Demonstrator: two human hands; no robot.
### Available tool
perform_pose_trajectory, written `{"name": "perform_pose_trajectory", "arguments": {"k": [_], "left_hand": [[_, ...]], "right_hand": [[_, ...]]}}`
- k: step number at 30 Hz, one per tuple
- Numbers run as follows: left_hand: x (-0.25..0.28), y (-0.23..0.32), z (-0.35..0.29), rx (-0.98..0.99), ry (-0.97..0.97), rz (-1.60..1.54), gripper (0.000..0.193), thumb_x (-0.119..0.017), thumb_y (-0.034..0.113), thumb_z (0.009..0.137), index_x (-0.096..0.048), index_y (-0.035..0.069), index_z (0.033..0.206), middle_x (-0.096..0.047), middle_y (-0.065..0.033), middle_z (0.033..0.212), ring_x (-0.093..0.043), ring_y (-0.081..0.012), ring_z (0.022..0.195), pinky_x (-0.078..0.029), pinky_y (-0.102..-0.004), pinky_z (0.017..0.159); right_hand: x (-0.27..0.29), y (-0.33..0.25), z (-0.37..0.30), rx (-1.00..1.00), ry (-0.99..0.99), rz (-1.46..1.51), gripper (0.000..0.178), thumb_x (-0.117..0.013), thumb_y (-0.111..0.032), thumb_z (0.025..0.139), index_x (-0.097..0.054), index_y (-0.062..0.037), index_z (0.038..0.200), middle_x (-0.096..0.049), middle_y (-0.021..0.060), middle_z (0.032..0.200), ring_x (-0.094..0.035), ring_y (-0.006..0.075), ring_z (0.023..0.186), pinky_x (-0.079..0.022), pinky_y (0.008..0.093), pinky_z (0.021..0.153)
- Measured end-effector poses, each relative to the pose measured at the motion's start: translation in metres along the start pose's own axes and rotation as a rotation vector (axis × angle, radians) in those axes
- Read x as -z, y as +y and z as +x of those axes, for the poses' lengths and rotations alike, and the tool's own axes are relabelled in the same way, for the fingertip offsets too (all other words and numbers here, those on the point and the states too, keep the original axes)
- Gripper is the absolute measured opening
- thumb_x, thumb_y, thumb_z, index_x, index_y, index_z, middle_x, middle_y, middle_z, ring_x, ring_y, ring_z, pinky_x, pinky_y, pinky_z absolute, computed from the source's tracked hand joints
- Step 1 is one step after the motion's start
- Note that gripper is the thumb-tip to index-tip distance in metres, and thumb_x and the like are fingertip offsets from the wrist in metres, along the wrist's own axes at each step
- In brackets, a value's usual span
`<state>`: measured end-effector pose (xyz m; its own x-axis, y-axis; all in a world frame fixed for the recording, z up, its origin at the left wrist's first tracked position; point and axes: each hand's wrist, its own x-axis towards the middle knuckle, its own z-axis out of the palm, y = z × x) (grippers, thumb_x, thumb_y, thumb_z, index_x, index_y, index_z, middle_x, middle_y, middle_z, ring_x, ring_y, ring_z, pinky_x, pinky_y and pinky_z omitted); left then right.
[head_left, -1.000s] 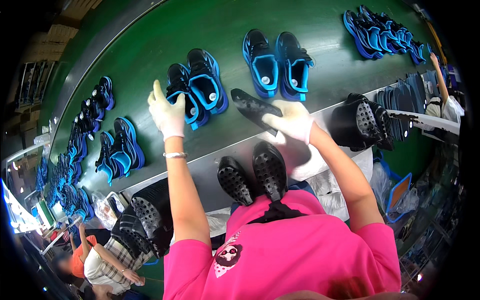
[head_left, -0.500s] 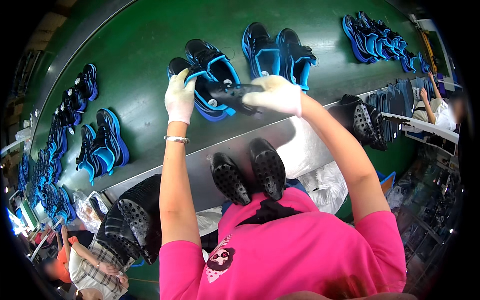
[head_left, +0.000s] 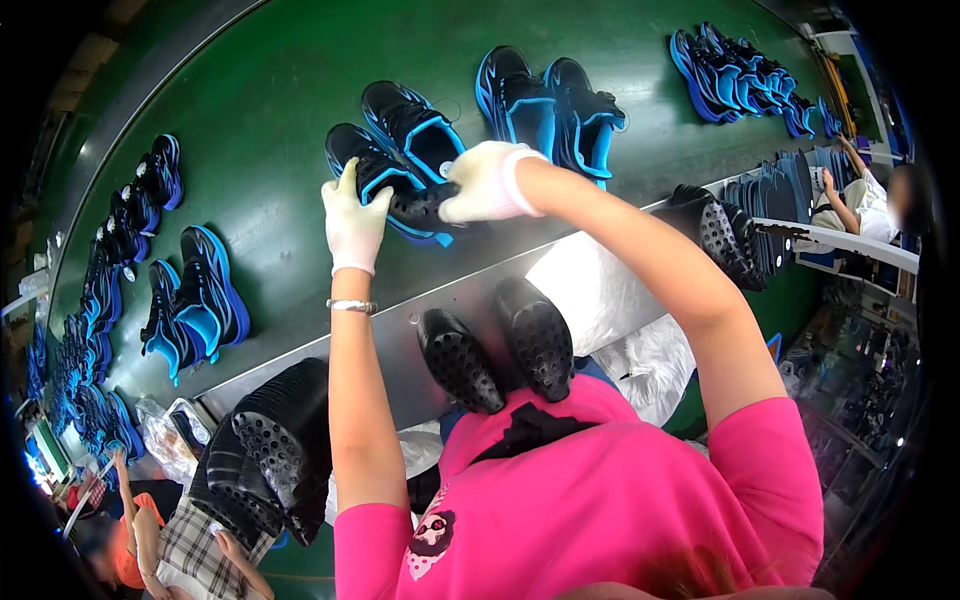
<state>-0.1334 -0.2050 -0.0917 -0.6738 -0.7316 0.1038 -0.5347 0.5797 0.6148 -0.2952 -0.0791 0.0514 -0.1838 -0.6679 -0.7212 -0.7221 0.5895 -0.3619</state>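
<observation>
My gloved left hand (head_left: 355,222) grips the near left side of a black-and-blue sneaker (head_left: 350,148), its toe facing away from me. In my gloved right hand (head_left: 492,182) is a black perforated plastic shoe tree (head_left: 414,208). Its front end is at the sneaker's opening; the hand covers its other end. The matching sneaker (head_left: 400,112) lies just beyond, beside my right hand. Two more black shoe trees (head_left: 458,355) stand at the table's near edge, in front of my body.
Another sneaker pair (head_left: 515,95) sits to the right, and one pair (head_left: 205,290) to the left. Rows of sneakers line the green table (head_left: 270,120) at both ends. Stacked shoe trees (head_left: 285,430) flank me. White plastic bags (head_left: 600,290) hang by the edge. Other people work at both sides.
My right hand has moved left, bringing the shoe tree from above the sneakers to the left sneaker's opening. The left hand has shifted slightly down and stays on that sneaker.
</observation>
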Motion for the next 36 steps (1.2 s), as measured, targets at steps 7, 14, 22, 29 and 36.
{"name": "perform_pose_trajectory", "arguments": {"k": [7,14,22,29,36], "left_hand": [[-0.017,0.001,0.001,0.122,-0.053,0.111,0.047,-0.072,0.029,0.078,-0.06,0.005,0.117,-0.055,-0.0153,0.108,-0.059,-0.0349,0.093,-0.049,-0.0407,0.081],[0.022,0.032,0.014,0.009,-0.086,0.169,0.059,-0.074,0.023,0.073,-0.055,0.011,0.127,-0.057,-0.0178,0.112,-0.058,-0.0365,0.099,-0.048,-0.0422,0.087],[0.0,0.072,0.082,-0.183,-0.24,0.137,0.038,-0.062,0.023,0.086,-0.06,0.007,0.119,-0.064,-0.0176,0.112,-0.06,-0.0339,0.104,-0.048,-0.0385,0.09],[-0.02,0.08,0.09,-0.309,-0.201,0.161,0.033,-0.061,0.02,0.086,-0.062,0.008,0.117,-0.063,-0.0162,0.111,-0.06,-0.0342,0.101,-0.048,-0.039,0.088],[-0.028,0.072,0.084,-0.217,-0.187,0.037,0.033,-0.061,0.02,0.085,-0.062,0.006,0.115,-0.063,-0.0179,0.107,-0.061,-0.0348,0.097,-0.048,-0.0396,0.086]], "right_hand": [[-0.038,0.035,-0.052,-0.06,0.177,0.248,0.045,-0.059,-0.044,0.079,-0.064,-0.0018,0.094,-0.066,0.0199,0.081,-0.066,0.0321,0.081,-0.05,0.0357,0.076],[-0.071,0.075,-0.057,0.012,0.418,0.529,0.036,-0.06,-0.04,0.078,-0.065,-0.0049,0.084,-0.066,0.0107,0.068,-0.067,0.0219,0.07,-0.05,0.0309,0.069],[0.013,0.071,-0.001,-0.033,0.213,0.341,0.057,-0.061,-0.045,0.074,-0.067,0.0066,0.097,-0.068,0.02,0.093,-0.065,0.0329,0.089,-0.049,0.0351,0.08],[-0.031,0.023,0.084,-0.178,0.496,0.054,0.024,-0.053,-0.013,0.086,-0.068,-0.0065,0.104,-0.069,0.0131,0.106,-0.067,0.0266,0.097,-0.053,0.0389,0.082],[-0.047,0.024,0.133,-0.154,0.538,0.194,0.025,-0.049,-0.018,0.089,-0.067,-0.0043,0.099,-0.069,0.0172,0.1,-0.068,0.0312,0.093,-0.054,0.042,0.079]]}}
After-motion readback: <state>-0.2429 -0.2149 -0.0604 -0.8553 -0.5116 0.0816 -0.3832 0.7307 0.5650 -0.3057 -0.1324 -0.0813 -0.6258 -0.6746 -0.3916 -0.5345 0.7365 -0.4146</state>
